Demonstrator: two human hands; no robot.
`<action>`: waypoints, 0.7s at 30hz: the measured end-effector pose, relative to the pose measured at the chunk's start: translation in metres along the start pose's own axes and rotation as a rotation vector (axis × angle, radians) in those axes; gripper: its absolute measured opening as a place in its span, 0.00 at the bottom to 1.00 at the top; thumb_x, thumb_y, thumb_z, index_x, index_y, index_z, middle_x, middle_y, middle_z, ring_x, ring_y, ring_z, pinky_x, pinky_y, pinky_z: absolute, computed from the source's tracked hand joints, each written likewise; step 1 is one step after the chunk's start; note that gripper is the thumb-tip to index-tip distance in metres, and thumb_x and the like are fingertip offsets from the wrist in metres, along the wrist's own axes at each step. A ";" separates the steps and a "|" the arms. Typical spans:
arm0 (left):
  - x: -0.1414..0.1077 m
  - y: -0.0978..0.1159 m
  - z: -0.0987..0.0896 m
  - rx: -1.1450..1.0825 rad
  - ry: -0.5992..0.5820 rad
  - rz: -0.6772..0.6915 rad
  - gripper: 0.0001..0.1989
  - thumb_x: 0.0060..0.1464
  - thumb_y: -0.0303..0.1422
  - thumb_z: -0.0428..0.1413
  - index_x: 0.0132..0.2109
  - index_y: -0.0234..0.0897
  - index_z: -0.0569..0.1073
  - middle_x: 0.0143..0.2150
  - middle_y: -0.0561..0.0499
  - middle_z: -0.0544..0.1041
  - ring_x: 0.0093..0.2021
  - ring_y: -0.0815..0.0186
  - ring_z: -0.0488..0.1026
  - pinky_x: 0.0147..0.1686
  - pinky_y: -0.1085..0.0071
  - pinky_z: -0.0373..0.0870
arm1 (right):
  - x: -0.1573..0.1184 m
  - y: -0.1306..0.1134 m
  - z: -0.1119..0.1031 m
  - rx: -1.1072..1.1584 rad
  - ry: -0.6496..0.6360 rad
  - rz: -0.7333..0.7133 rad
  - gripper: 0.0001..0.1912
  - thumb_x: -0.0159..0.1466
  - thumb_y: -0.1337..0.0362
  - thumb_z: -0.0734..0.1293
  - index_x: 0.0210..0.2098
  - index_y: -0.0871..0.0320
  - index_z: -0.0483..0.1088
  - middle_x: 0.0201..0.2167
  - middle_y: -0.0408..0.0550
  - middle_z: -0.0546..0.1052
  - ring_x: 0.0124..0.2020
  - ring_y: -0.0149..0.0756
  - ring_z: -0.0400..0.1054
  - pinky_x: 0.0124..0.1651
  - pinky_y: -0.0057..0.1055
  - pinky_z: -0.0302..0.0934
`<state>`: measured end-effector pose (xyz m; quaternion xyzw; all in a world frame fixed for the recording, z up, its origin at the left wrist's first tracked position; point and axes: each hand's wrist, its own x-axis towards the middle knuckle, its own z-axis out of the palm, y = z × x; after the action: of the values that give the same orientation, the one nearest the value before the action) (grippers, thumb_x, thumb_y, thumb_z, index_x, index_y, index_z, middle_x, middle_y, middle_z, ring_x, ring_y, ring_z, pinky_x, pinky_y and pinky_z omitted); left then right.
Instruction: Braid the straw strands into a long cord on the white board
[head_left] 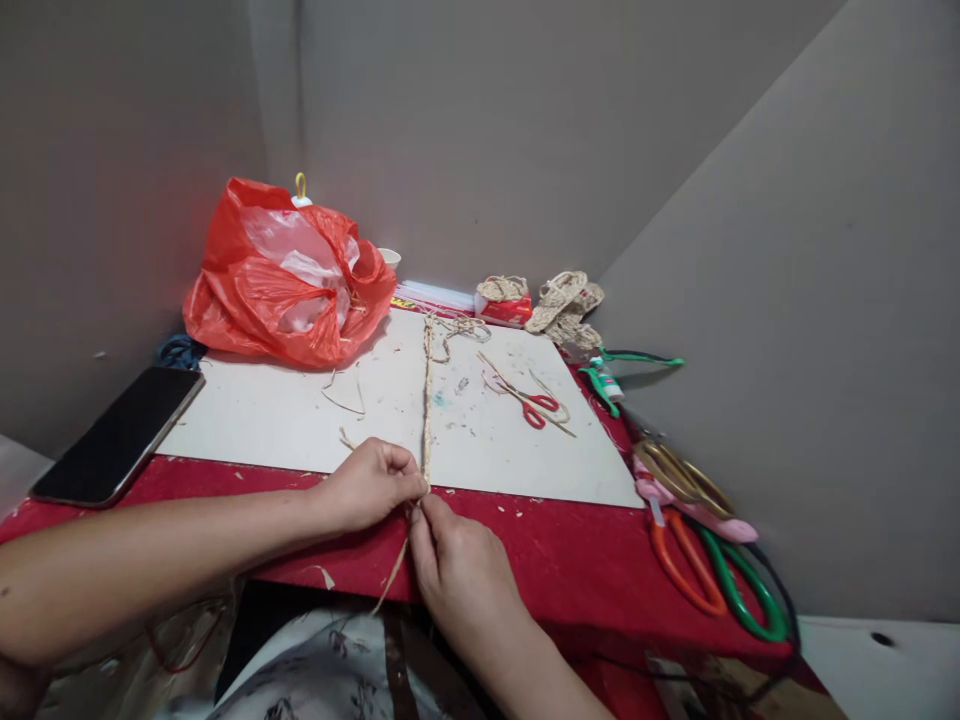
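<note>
A long braided straw cord [427, 400] runs down the white board [262, 420] to the table's front edge. At its near end my left hand [379, 485] pinches the braid between thumb and fingers. My right hand [457, 550] is closed right beside it, its fingertips meeting at the same end of the cord. A loose straw strand [392, 575] hangs below the hands over the edge. Another short strand end [346, 438] pokes out behind my left hand. Just what lies between the fingertips is partly hidden.
Red-handled scissors [536, 405] lie on the board among straw scraps. A red plastic bag [292, 290] stands at the back left, a phone [120, 435] at the left. Straw bundles [562, 305] sit at the back right. More scissors [739, 585] lie along the right edge.
</note>
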<state>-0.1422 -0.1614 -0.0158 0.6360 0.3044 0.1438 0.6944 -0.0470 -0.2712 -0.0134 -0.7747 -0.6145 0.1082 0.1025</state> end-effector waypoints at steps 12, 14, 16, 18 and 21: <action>-0.006 0.010 -0.003 -0.155 -0.035 -0.131 0.09 0.41 0.33 0.58 0.23 0.32 0.67 0.14 0.61 0.60 0.16 0.78 0.50 0.18 0.76 0.44 | -0.002 -0.008 0.001 -0.201 -0.032 -0.083 0.12 0.65 0.72 0.54 0.40 0.62 0.68 0.29 0.53 0.78 0.25 0.38 0.73 0.22 0.30 0.46; -0.006 0.011 -0.004 -0.156 -0.046 -0.134 0.09 0.42 0.34 0.58 0.23 0.33 0.67 0.14 0.61 0.59 0.15 0.79 0.49 0.18 0.76 0.42 | -0.009 -0.010 -0.004 -0.189 -0.050 -0.139 0.12 0.65 0.71 0.55 0.39 0.60 0.69 0.28 0.52 0.77 0.24 0.38 0.72 0.22 0.30 0.47; -0.005 0.012 -0.005 -0.166 -0.062 -0.134 0.10 0.42 0.35 0.58 0.24 0.33 0.67 0.13 0.62 0.58 0.15 0.79 0.48 0.17 0.76 0.41 | -0.019 -0.009 -0.014 -0.099 -0.052 -0.217 0.12 0.66 0.65 0.56 0.33 0.58 0.71 0.25 0.49 0.76 0.23 0.36 0.69 0.23 0.29 0.48; -0.006 0.013 -0.007 -0.184 -0.081 -0.131 0.10 0.43 0.35 0.58 0.25 0.34 0.66 0.13 0.62 0.57 0.14 0.79 0.47 0.17 0.76 0.41 | -0.028 -0.003 -0.029 0.074 0.031 -0.256 0.15 0.66 0.60 0.57 0.28 0.57 0.70 0.23 0.47 0.74 0.22 0.34 0.67 0.25 0.28 0.52; -0.006 0.016 -0.010 -0.190 -0.112 -0.125 0.11 0.44 0.36 0.59 0.26 0.34 0.66 0.13 0.63 0.56 0.14 0.79 0.47 0.17 0.76 0.41 | -0.026 0.011 -0.049 0.286 0.327 -0.104 0.13 0.66 0.61 0.57 0.30 0.57 0.69 0.25 0.48 0.74 0.26 0.34 0.67 0.32 0.28 0.57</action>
<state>-0.1499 -0.1543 0.0010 0.5542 0.2892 0.0927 0.7750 -0.0280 -0.3008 0.0312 -0.7269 -0.6072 0.0618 0.3149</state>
